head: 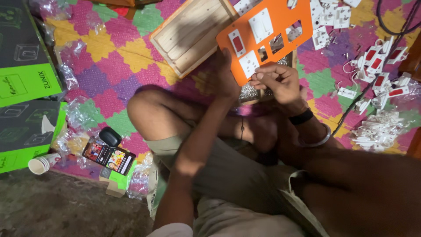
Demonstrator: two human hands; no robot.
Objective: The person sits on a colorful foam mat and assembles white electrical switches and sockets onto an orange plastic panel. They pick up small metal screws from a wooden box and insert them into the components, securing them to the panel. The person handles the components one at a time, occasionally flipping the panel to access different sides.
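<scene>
Right hand (280, 83) pinches closed at the lower edge of the orange switch plate (267, 33), while the left hand (226, 72) props it from behind, its grip hidden. It is tilted above the patterned mat (109, 57), beside the wooden box (190, 35); the plate looks thin, light and stiff, best held by its rim between cut-outs.

We note the orange panel (267, 33) is cut off at the top edge, and its lower edge hides most of the left hand (226, 77). The right hand (277, 81) is curled, so we cannot tell what its fingertips pinch. The wooden tray (193, 33) runs behind the panel. The white switches (379, 72) at right blur together, uncountable.
</scene>
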